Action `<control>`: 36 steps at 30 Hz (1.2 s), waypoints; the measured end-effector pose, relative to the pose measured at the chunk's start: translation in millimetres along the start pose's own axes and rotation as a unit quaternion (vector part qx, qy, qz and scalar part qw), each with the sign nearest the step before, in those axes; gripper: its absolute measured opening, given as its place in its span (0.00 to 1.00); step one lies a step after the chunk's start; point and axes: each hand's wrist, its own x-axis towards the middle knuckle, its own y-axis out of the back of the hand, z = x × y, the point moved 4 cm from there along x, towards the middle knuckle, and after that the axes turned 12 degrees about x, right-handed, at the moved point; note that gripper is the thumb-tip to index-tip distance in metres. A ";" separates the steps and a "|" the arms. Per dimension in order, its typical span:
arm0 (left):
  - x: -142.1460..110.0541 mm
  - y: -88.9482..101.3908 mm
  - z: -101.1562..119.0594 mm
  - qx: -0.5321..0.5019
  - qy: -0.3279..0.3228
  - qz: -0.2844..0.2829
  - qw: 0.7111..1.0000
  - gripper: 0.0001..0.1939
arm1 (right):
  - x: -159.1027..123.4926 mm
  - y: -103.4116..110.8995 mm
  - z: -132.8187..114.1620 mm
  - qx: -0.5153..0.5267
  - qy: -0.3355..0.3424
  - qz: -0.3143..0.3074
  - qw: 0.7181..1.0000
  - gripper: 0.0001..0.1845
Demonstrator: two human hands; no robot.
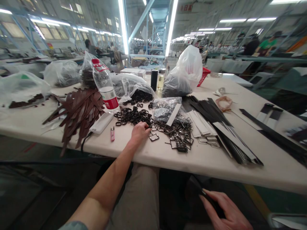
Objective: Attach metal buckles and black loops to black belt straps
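My left hand (pixel 140 132) reaches onto the table with bent, closed fingers, at the right edge of a pile of black belt loops (pixel 133 115). Its fingertips touch down between that pile and a heap of dark metal buckles (pixel 181 134); what they pinch is too small to make out. One rectangular buckle (pixel 154 137) lies just right of the fingers. Low on the right, below the table edge, my right hand (pixel 226 210) grips a black strap (pixel 195 185) between thumb and fingers. Much of this strap is lost against the dark background.
Brown strips (pixel 81 108), a plastic bottle (pixel 105 86) and pink thread snips (pixel 112 134) are on the left. Black straps (pixel 211 111) and white strips (pixel 201 124) lie to the right. Filled plastic bags (pixel 184 73) stand behind. People work in the background.
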 end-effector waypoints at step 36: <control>-141.6 9.0 44.7 -0.640 0.181 -0.235 0.709 0.17 | 19.4 11.5 -63.7 0.069 0.039 0.070 0.994 0.03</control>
